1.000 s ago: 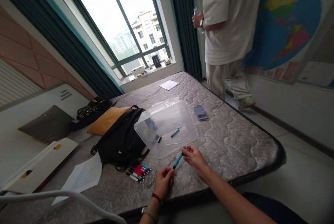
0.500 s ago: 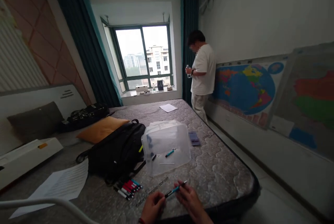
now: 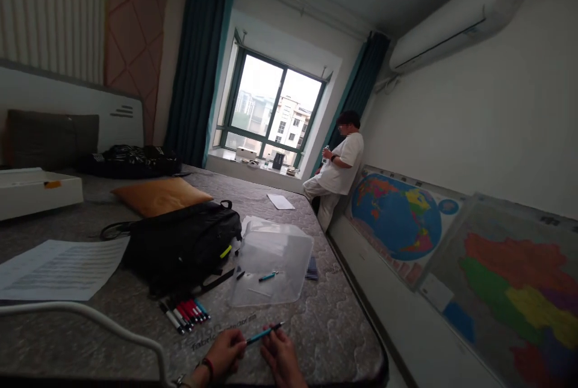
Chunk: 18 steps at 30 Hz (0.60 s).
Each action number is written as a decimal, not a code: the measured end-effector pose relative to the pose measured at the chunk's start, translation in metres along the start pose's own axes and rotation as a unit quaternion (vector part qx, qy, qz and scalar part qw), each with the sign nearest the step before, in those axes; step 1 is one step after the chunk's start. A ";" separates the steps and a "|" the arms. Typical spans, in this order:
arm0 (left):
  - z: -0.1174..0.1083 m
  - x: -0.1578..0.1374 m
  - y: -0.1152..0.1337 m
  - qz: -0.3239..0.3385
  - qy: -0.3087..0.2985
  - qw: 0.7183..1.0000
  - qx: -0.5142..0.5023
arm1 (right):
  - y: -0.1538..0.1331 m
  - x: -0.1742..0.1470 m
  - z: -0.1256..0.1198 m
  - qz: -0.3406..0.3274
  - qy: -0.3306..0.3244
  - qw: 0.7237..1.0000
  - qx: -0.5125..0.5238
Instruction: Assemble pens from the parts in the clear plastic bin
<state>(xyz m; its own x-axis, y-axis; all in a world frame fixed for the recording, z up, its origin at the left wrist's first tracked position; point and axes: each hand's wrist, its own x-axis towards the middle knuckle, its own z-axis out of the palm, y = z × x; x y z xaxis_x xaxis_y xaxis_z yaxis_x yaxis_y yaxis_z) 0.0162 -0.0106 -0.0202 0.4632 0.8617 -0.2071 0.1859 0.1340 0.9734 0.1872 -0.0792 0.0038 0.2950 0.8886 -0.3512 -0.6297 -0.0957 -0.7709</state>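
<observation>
A blue and black pen (image 3: pixel 258 337) is held between my two hands above the front of the mattress. My left hand (image 3: pixel 224 353) pinches its black end, while my right hand (image 3: pixel 280 356) has its fingers closed around the other end, near the pale tip. Beyond them lies a clear plastic container (image 3: pixel 295 249), with another blue pen (image 3: pixel 268 277) and a small black piece (image 3: pixel 241 275) on it. Left of my hands, several white, red and blue pens (image 3: pixel 187 314) lie side by side in a row.
A black backpack (image 3: pixel 189 243) lies left of the container, beside an orange cushion (image 3: pixel 165 195) and a printed sheet (image 3: pixel 63 269). A white curved bar (image 3: pixel 103 319) crosses the lower left. A person in white (image 3: pixel 345 162) leans near the window, and maps (image 3: pixel 397 216) line the right wall.
My view has tilted and turned, so the bed and pens sit further left. Both hands still hold the pen. The person by the window has shifted into a leaning pose.
</observation>
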 end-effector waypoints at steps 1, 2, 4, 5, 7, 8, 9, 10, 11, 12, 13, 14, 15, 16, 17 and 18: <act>0.000 0.001 0.000 0.001 -0.002 1.000 -0.002 | 0.001 0.002 0.000 -0.006 0.001 1.000 -0.001; 0.000 0.002 0.000 0.002 -0.004 1.000 -0.004 | 0.002 0.004 0.001 -0.009 0.001 1.000 0.000; 0.000 0.002 0.000 0.004 -0.007 1.000 -0.008 | 0.004 0.009 0.004 -0.004 -0.003 1.000 0.004; -0.001 0.002 0.000 0.001 -0.005 1.000 -0.012 | 0.005 0.012 0.006 0.002 -0.005 1.000 0.007; -0.001 0.003 0.000 -0.006 0.001 1.000 -0.023 | 0.006 0.018 0.013 0.013 -0.016 1.000 0.013; -0.001 0.003 0.000 -0.010 0.005 0.999 -0.030 | 0.007 0.021 0.017 0.016 -0.022 1.000 0.015; -0.001 0.003 0.000 -0.011 0.010 0.999 -0.036 | 0.009 0.023 0.020 0.016 -0.027 0.999 0.016; -0.002 0.003 0.000 -0.013 0.012 0.999 -0.042 | 0.010 0.026 0.023 0.016 -0.028 0.999 0.016; -0.002 0.003 0.000 -0.013 0.014 0.999 -0.046 | 0.012 0.029 0.026 0.015 -0.023 1.000 0.012; -0.001 0.004 -0.001 -0.015 0.015 0.999 -0.047 | 0.014 0.031 0.028 0.012 -0.013 1.000 0.005; -0.001 0.004 -0.001 -0.017 0.017 0.999 -0.046 | 0.015 0.033 0.030 0.005 0.001 1.000 -0.005; -0.001 0.005 -0.002 -0.018 0.020 0.999 -0.042 | 0.017 0.034 0.031 -0.005 0.016 1.000 -0.017; -0.001 0.006 -0.003 -0.017 0.023 0.999 -0.037 | 0.018 0.034 0.031 -0.015 0.025 0.999 -0.029; -0.001 0.006 -0.004 -0.015 0.027 0.999 -0.034 | 0.019 0.033 0.031 -0.023 0.028 0.999 -0.038; -0.001 0.006 -0.005 -0.013 0.031 0.999 -0.033 | 0.019 0.032 0.031 -0.027 0.024 0.999 -0.040; -0.001 0.006 -0.005 -0.014 0.034 0.999 -0.034 | 0.018 0.030 0.030 -0.025 0.015 0.999 -0.034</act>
<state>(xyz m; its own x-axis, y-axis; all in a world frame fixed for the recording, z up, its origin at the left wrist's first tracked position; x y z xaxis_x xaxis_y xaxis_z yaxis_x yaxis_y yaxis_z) 0.0175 -0.0054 -0.0265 0.3980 0.8884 -0.2289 0.1377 0.1888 0.9723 0.1630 -0.0406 -0.0045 0.3479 0.8791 -0.3258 -0.5627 -0.0822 -0.8226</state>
